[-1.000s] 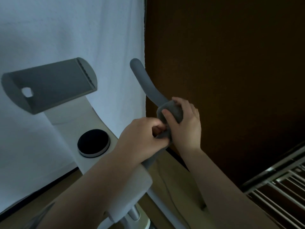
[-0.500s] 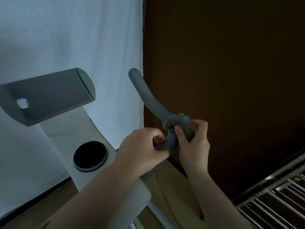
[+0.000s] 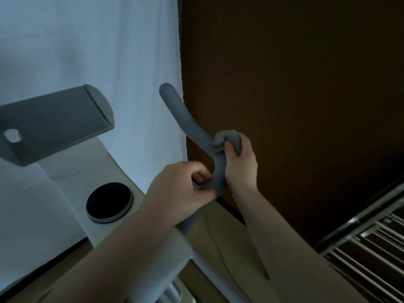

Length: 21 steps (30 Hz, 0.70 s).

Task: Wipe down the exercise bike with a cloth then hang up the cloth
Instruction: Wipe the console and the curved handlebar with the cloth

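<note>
The exercise bike's grey curved handlebar [image 3: 177,110] rises from the white frame [image 3: 83,171] toward the upper middle. A grey cloth [image 3: 227,138] is bunched around the bar partway up. My right hand [image 3: 240,165] grips that cloth, wrapped over the bar. Lower on the same bar, my left hand [image 3: 181,193] is closed around the handlebar and the cloth's lower end. A grey tablet holder [image 3: 54,121] sits at the left, with a black round knob [image 3: 109,202] below it on the frame.
A white curtain [image 3: 98,51] hangs behind the bike on the left. A dark brown wall [image 3: 295,84] fills the right. A metal rack with bars [image 3: 367,243] stands at the lower right. Wooden floor [image 3: 220,232] shows under the bike.
My right hand has slid the cloth up the handlebar, away from my left hand, which stays low on the bar. The view has shifted slightly.
</note>
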Available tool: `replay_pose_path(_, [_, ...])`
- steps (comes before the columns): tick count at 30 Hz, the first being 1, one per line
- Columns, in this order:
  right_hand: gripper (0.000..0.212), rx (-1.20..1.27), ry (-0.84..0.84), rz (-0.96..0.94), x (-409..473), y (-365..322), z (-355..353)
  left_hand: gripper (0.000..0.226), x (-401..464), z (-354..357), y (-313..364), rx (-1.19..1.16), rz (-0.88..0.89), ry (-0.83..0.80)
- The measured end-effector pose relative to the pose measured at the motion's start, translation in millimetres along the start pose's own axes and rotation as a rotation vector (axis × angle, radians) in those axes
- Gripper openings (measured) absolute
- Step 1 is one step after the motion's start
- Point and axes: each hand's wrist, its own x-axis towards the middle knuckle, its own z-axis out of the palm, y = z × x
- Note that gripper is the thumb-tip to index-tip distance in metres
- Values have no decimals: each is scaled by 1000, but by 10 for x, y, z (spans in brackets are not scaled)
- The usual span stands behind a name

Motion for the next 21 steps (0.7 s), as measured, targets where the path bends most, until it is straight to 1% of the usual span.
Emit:
replay_pose_path(1, [39, 12, -31, 26, 89, -61, 15, 29, -3, -1, -2, 0, 3, 1])
replay_pose_path(3, [38, 34, -27, 14, 42, -33, 4, 27, -3, -7, 2, 2, 6, -6])
replay_pose_path(5, [36, 117, 52, -13, -272, 67, -43, 20, 1, -16, 7, 17, -1, -11])
replay_pose_path(7, [28, 229, 137, 6, -489, 119, -32, 19, 8, -11, 7, 30, -9, -15])
replay_pose_path(9, [22, 269, 152, 100, -329, 110, 48, 20, 12, -4, 15, 25, -7, -16])
replay_pose_path(10, [22, 322, 141, 184, -208, 64, 78, 19, 11, -7, 23, 21, -7, -14])
replay_pose_path(11, [22, 370, 119, 254, -110, 19, 94, 19, 7, -12, 27, 19, -10, -10])
replay_pose_path(12, [26, 394, 110, 285, -87, -19, 95, 20, 2, -16, 32, 21, -16, -9])
replay_pose_path(14, [34, 413, 141, 288, -262, -24, 85, 20, -3, -25, 47, 33, -32, -15])
replay_pose_path(16, [36, 495, 188, 289, -624, 15, 84, 19, 5, -27, 65, 50, -37, -21])
replay_pose_path(18, [30, 566, 187, 311, -862, 47, 101, 19, 7, -46, 76, 45, -42, -37])
replay_pose_path(21, [24, 578, 190, 343, -661, 35, 98, 21, -24, -170, 76, 59, -55, -124])
